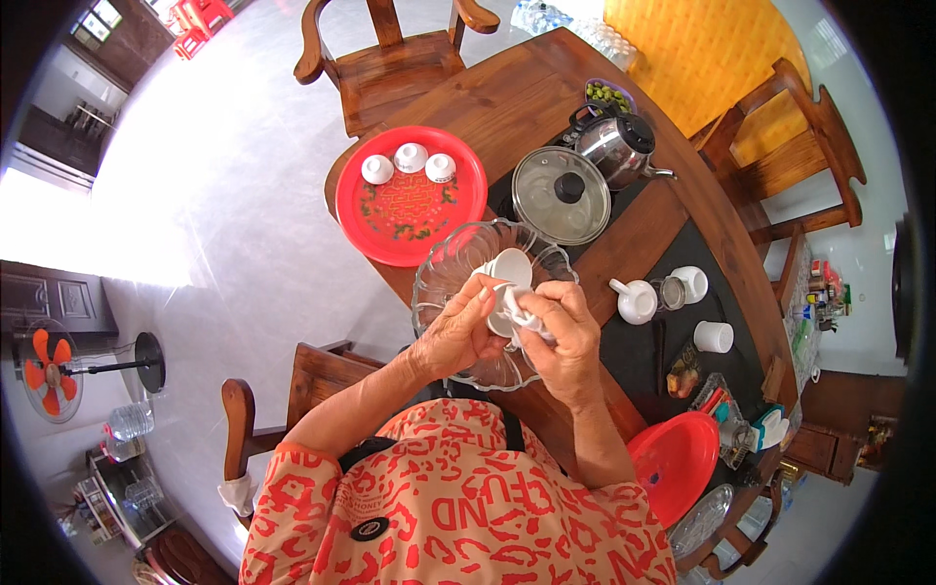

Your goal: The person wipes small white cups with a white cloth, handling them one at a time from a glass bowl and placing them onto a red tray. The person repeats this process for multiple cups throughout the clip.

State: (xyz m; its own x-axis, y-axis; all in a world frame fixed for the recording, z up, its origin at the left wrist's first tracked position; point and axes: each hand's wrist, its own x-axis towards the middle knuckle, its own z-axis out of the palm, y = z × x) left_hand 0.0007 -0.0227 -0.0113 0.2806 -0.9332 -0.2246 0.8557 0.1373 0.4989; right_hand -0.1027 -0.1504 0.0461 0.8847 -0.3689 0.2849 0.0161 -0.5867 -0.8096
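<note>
Over a clear scalloped glass bowl (pixel 439 265), my left hand (pixel 450 330) is closed around a small white cup (pixel 497 319). My right hand (pixel 567 343) pinches a crumpled white cloth (pixel 527 314) against the cup's opening; its fingers partly hide both. Inside the bowl, just beyond my fingers, rests another white cup (pixel 511 265), tilted. A round red tray (pixel 409 252) with a printed pattern lies past the bowl to the left. Three small white cups (pixel 410 157) sit along its far side.
A glass-lidded pot (pixel 536 195) and a steel kettle (pixel 614 156) stand beyond the bowl. To the right are a white pitcher (pixel 637 302), a white cup (pixel 714 337) and a red basin (pixel 673 463). Wooden chairs (pixel 400 78) surround the table (pixel 487 93).
</note>
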